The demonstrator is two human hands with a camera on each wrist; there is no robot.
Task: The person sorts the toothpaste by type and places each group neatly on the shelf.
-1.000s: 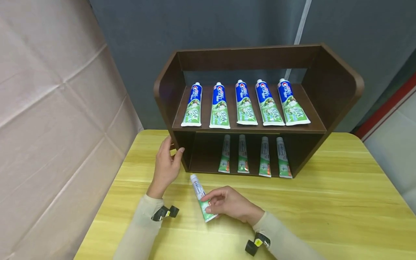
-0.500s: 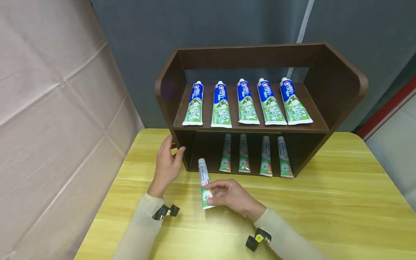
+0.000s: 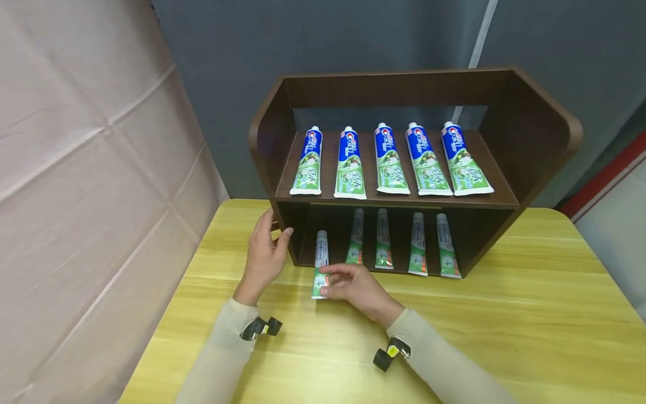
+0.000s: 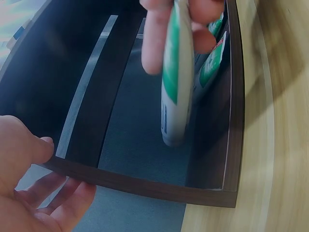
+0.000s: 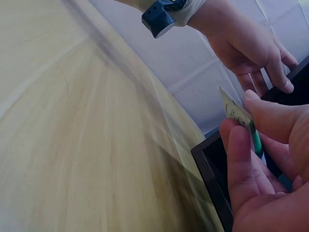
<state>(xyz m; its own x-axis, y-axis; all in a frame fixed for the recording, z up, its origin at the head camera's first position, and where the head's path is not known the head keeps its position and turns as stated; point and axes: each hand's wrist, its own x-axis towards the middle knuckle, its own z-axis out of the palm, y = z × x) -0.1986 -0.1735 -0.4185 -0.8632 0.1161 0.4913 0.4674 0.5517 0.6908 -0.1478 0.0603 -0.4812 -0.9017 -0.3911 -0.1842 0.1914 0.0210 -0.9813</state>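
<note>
My right hand (image 3: 360,289) pinches a white and green toothpaste tube (image 3: 321,249) by its flat crimped end, thumb on one side and fingers on the other. The tube's cap end points into the left part of the lower compartment of a dark brown two-tier shelf (image 3: 393,90). In the left wrist view the tube (image 4: 178,96) hangs inside the compartment opening. My left hand (image 3: 266,252) grips the shelf's left side panel. Its thumb lies at the panel's front edge and its fingers wrap the outer side, as the left wrist view shows of this hand (image 4: 29,179).
Several similar white and green tubes (image 3: 418,247) lie side by side in the lower compartment, right of the held one. On the upper tier several blue and green toothpaste tubes (image 3: 350,163) lie in a row. The shelf stands on a yellow wood-grain table (image 3: 530,314), before a grey partition (image 3: 353,33).
My right hand has carried the tube forward from the table in front of the shelf to the lower compartment, turning it straighter. The left hand keeps its grip on the side panel.
</note>
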